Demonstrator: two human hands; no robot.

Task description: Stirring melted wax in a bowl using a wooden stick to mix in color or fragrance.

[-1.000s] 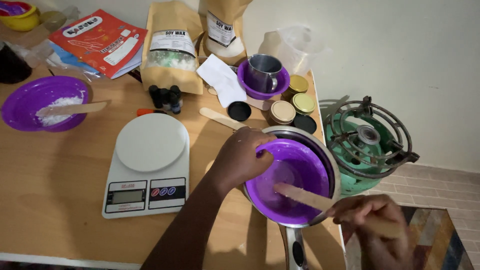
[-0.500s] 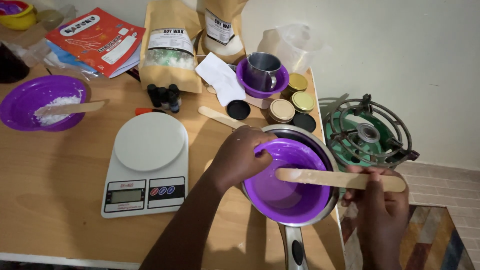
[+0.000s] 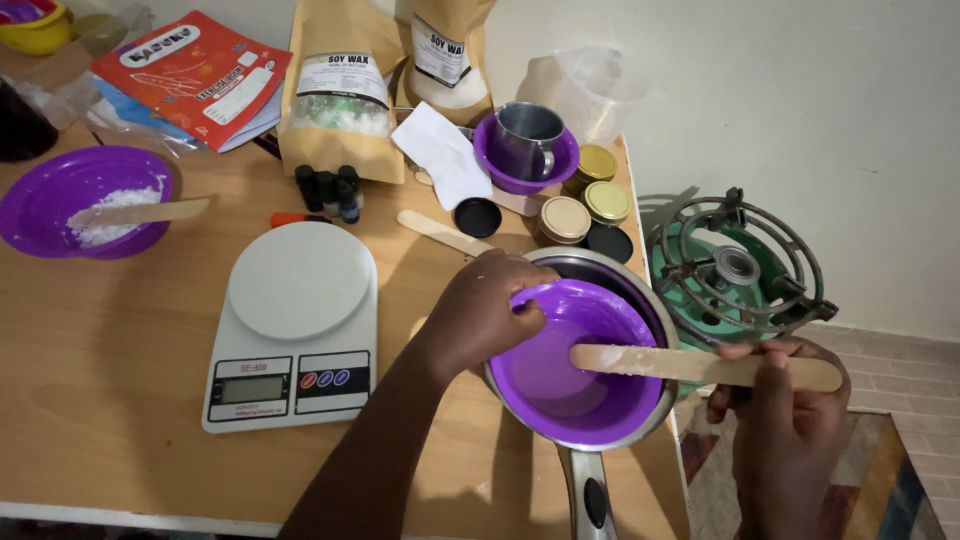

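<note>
While left hand tilts glossy purple bowl, right hand holds flat wooden stick.

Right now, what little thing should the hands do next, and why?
Probably lower the wooden stick into the purple bowl. The right hand holds it across the rim, white residue on its tip, while the left hand grips the bowl sitting in the metal pan.

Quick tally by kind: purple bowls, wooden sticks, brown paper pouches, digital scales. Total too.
purple bowls: 3, one gripped by the left hand
wooden sticks: 3, one in the right hand
brown paper pouches: 2
digital scale: 1
Total: 9
</note>
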